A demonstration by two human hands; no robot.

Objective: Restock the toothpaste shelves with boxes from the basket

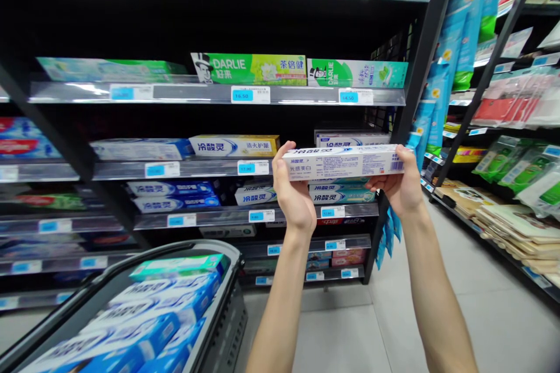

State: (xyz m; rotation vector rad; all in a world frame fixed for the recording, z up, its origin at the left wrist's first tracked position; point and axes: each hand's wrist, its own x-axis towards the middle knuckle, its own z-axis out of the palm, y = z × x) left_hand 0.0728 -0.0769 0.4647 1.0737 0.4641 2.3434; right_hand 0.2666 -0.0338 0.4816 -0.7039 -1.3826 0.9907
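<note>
The box is level between the left hand and right hand, each clasping one end, its long axis running side to side, neither hand nearer, in front of the shelf.

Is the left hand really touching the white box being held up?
Touching: the head view shows the left hand gripping the white box at its left end.

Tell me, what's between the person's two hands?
In the head view, a white printed box spans that stretch, with the left hand holding one end and the right hand the other.
</note>
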